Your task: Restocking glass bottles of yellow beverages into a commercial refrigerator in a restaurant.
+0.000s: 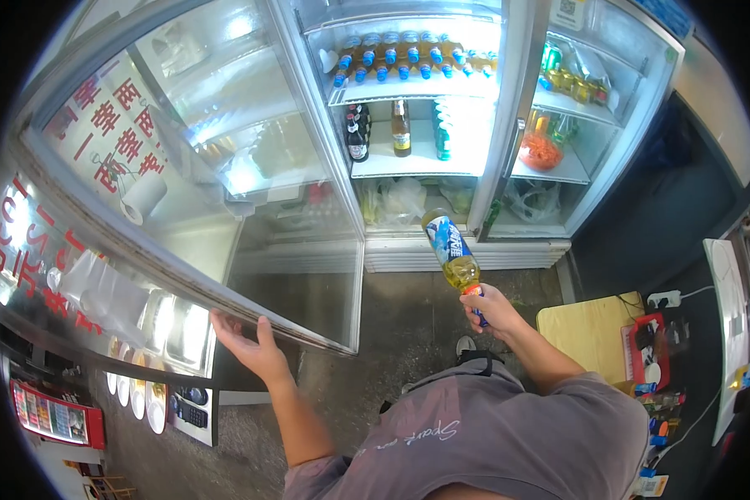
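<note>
My right hand grips a bottle of yellow-green drink by its neck. The blue cap shows beneath my fingers, and the base points away from me, towards the fridge. A blue and white label bearing writing wraps its body. My left hand has its fingers spread at the edge of the swung-out glass door; the fingertips seem to touch the frame. Past the bottle stands the lit display fridge. Its upper shelf carries rows of blue-capped bottles. Below are dark bottles, one brown bottle and green cans.
Plastic bags fill the fridge bottom. The right fridge door is closed. A wooden table with a red basket stands at my right, near several bottles. At left is a counter with stacked bowls.
</note>
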`<state>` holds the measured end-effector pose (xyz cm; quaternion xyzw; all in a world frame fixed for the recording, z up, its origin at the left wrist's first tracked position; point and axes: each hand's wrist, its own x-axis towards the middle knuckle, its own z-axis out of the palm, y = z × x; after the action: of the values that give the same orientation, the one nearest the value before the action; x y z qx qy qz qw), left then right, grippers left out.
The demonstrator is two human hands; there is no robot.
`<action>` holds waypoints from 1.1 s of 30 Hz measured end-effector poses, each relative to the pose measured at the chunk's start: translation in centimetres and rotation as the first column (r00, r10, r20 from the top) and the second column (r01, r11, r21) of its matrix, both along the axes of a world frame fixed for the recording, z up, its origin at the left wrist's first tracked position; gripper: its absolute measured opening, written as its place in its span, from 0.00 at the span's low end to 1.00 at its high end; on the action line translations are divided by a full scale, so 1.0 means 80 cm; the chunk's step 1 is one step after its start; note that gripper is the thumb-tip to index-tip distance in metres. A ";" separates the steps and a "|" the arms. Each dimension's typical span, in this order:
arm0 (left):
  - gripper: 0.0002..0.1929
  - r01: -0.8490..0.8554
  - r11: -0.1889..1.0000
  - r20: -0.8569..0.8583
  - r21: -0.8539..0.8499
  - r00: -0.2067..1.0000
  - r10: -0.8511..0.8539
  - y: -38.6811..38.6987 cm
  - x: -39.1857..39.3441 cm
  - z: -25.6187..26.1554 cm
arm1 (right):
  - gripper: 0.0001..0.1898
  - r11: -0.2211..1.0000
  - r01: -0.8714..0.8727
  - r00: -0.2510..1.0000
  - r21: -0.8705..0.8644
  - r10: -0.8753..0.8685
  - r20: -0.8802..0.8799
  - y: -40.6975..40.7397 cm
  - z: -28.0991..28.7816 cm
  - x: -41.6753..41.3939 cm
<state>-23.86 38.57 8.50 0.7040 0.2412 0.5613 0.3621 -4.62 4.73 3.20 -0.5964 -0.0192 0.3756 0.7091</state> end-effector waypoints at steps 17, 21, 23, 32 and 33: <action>0.26 -0.260 0.718 0.169 0.646 0.966 0.198 -0.053 0.100 0.006 | 0.08 0.992 -0.005 0.995 0.129 -0.008 0.102 -0.022 0.055 0.142; 0.18 -0.062 0.717 0.048 0.694 0.998 0.040 -0.089 0.160 0.023 | 0.09 0.986 -0.010 0.982 0.166 -0.022 0.188 -0.024 0.082 0.197; 0.17 0.041 0.758 0.023 0.650 0.997 -0.073 -0.108 0.197 0.021 | 0.10 0.977 -0.021 0.964 0.214 -0.037 0.264 -0.028 0.087 0.229; 0.14 0.444 0.699 -0.095 0.561 0.873 -0.479 -0.190 0.355 0.055 | 0.14 0.958 0.021 0.956 0.286 -0.103 0.276 -0.004 0.140 0.330; 0.15 0.539 0.651 -0.176 0.535 0.825 -0.538 -0.194 0.374 0.060 | 0.14 0.956 0.042 0.950 0.292 -0.128 0.284 0.001 0.142 0.342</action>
<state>6.10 23.09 13.27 0.8181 -0.1545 0.4734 0.2877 22.75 4.80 14.58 -0.5395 -0.1538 0.2431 0.7913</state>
